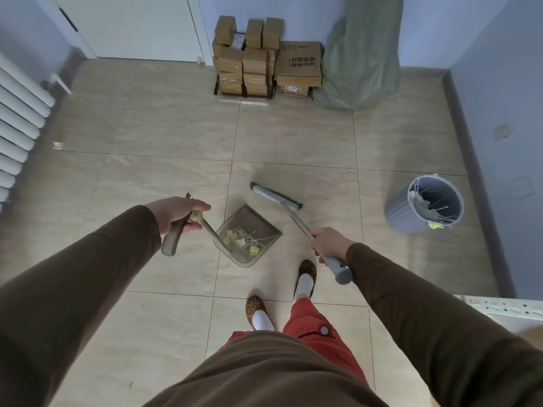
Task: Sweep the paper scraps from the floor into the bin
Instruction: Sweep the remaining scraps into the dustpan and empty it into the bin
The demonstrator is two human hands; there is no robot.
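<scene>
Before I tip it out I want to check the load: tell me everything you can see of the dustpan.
The dustpan is translucent grey-brown plastic, a shallow tray with a rounded back wall and a long angled handle. The left hand grips that handle, also pinching a yellow scrap. The pan sits low over the tiled floor, mouth toward the broom head. Inside lie yellow paper scraps and thin white strips.

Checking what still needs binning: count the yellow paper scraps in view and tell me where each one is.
4, possibly more hidden: two in the dustpan, at and; one pinched in the left hand at; one on the bin rim at.
</scene>
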